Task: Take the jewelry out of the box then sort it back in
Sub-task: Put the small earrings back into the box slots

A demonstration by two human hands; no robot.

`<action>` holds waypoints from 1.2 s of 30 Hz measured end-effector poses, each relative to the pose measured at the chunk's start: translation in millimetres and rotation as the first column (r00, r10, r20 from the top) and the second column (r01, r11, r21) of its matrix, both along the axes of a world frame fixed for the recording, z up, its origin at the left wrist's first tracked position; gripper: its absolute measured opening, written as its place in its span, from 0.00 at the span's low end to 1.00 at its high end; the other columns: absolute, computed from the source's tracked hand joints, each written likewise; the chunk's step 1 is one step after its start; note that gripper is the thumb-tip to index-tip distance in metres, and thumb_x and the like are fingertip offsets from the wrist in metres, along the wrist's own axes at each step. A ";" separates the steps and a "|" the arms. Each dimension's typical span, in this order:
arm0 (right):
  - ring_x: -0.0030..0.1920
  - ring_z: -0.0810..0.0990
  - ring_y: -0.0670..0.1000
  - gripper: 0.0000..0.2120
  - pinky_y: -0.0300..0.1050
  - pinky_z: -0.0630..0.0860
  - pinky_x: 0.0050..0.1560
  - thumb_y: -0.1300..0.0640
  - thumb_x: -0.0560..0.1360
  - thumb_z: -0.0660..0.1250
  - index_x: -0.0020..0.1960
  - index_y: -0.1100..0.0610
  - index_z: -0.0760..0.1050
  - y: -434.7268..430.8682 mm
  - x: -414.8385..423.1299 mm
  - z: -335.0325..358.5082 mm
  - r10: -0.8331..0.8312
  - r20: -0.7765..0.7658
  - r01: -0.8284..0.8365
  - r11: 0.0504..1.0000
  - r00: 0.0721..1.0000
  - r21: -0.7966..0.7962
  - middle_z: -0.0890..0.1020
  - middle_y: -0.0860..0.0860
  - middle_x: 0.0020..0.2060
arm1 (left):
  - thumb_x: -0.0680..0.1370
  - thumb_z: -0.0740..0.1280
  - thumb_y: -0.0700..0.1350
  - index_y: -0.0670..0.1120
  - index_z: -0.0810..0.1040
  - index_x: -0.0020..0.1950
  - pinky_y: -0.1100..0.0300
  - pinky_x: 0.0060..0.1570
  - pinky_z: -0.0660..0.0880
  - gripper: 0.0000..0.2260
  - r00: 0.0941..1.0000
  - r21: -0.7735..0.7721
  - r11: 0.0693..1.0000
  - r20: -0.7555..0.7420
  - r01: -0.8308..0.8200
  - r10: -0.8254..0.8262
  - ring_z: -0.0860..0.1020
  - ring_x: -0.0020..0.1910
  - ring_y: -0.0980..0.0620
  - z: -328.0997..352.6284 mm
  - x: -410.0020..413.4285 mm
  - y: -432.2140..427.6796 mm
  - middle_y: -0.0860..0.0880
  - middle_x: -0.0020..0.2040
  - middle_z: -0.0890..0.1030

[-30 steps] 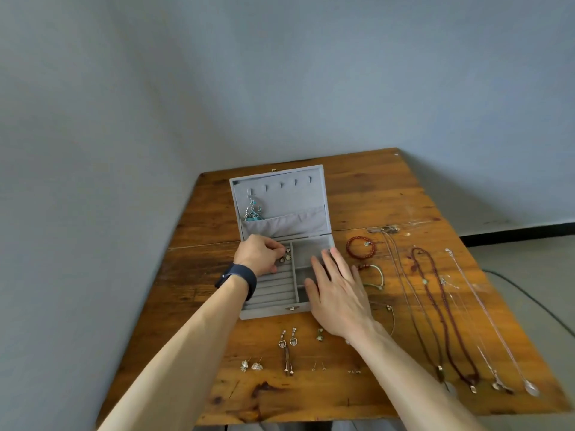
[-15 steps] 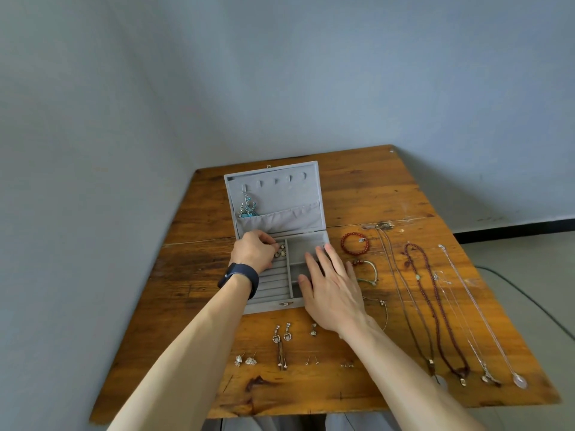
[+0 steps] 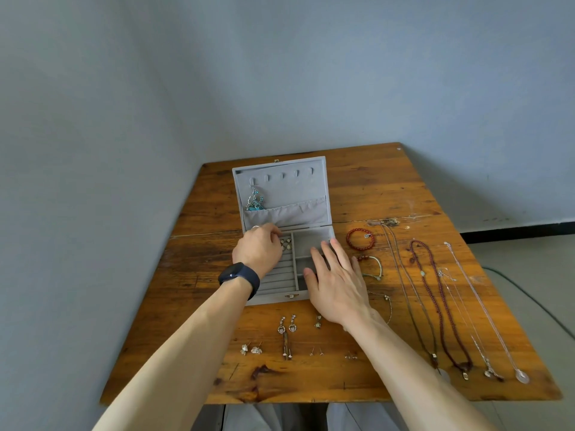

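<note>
Head view: my left hand (image 3: 258, 247), a dark watch (image 3: 239, 275) on its wrist, reaches into the open grey jewelry box (image 3: 270, 299) on a wooden table (image 3: 373, 188). Its fingers curl over the far end of the ridged left-hand section, right beside a few small earrings (image 3: 285, 244) lodged there; whether those fingers pinch anything I cannot tell. My right hand (image 3: 337, 283) lies flat and spread, fingers straight, over the box's right-hand compartments. The lid (image 3: 292, 188) stands raised behind, a turquoise piece (image 3: 255, 200) hanging from one hook into its pocket. Just right of the box lie a red bead bracelet (image 3: 361, 239) and, nearer me, a green bracelet (image 3: 375, 269). Farther right, a dark red bead necklace (image 3: 438, 309) and thin silver chains (image 3: 483, 309) run lengthwise toward the near edge. In front of the box, drop earrings (image 3: 287, 326) and small studs (image 3: 250, 349) sit in loose rows on the bare wood.
</note>
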State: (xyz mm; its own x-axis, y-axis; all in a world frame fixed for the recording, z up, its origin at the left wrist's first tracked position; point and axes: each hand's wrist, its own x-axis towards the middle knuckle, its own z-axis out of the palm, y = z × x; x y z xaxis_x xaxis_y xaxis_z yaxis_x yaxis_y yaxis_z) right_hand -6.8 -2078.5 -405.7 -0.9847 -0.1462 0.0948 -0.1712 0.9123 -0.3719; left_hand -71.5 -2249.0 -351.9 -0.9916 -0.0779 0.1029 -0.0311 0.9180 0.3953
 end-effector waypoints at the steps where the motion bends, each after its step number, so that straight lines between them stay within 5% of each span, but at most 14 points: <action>1: 0.80 0.37 0.49 0.28 0.60 0.48 0.77 0.41 0.83 0.44 0.80 0.52 0.55 0.0 0.2 0.2 0.000 0.000 0.000 1.000 1.000 0.001 0.53 0.50 0.81 | 0.81 0.60 0.46 0.52 0.80 0.59 0.51 0.45 0.80 0.12 0.998 -0.054 0.997 -0.036 0.046 -0.048 0.81 0.49 0.44 -0.9 2.4 0.3 0.48 0.54 0.81; 14: 0.80 0.38 0.48 0.28 0.61 0.48 0.77 0.41 0.83 0.45 0.80 0.51 0.57 -0.2 0.5 -1.0 -0.004 -0.009 0.004 1.000 1.000 -0.004 0.54 0.50 0.81 | 0.80 0.62 0.42 0.51 0.81 0.65 0.56 0.47 0.77 0.16 0.975 -0.224 0.956 -0.074 0.189 -0.210 0.80 0.57 0.47 -7.2 7.1 7.1 0.50 0.61 0.81; 25: 0.80 0.39 0.49 0.28 0.61 0.49 0.77 0.41 0.83 0.44 0.80 0.51 0.57 0.5 -0.5 -2.5 0.006 -0.012 -0.006 1.000 1.000 0.018 0.54 0.50 0.81 | 0.80 0.62 0.41 0.47 0.80 0.65 0.52 0.52 0.80 0.15 0.970 -0.125 0.964 -0.040 0.233 -0.240 0.80 0.56 0.45 1.5 10.7 3.0 0.47 0.61 0.79; 30: 0.80 0.38 0.48 0.28 0.59 0.46 0.78 0.41 0.83 0.42 0.80 0.51 0.56 3.8 0.5 4.3 0.034 0.019 -0.035 0.999 0.999 0.021 0.53 0.49 0.81 | 0.80 0.63 0.41 0.51 0.80 0.63 0.54 0.47 0.81 0.13 0.970 0.039 0.980 -0.152 0.195 -0.187 0.80 0.50 0.51 12.0 37.0 -17.5 0.51 0.57 0.80; 33: 0.81 0.47 0.50 0.25 0.57 0.51 0.78 0.45 0.85 0.48 0.78 0.53 0.62 4.6 5.7 13.1 0.047 -0.055 -0.049 0.999 0.997 -0.022 0.61 0.51 0.79 | 0.79 0.65 0.41 0.53 0.80 0.61 0.62 0.44 0.78 0.13 0.952 0.151 0.978 -0.292 0.142 -0.093 0.78 0.50 0.57 6.5 74.6 -40.5 0.56 0.55 0.78; 36: 0.74 0.66 0.54 0.18 0.52 0.64 0.74 0.53 0.81 0.65 0.69 0.56 0.75 0.7 21.9 20.6 0.024 -0.288 -0.057 0.993 0.957 -0.106 0.77 0.52 0.68 | 0.79 0.67 0.41 0.54 0.77 0.64 0.66 0.51 0.74 0.15 0.925 0.192 0.980 -0.378 0.042 0.034 0.74 0.57 0.59 -10.7 119.1 -68.5 0.56 0.60 0.77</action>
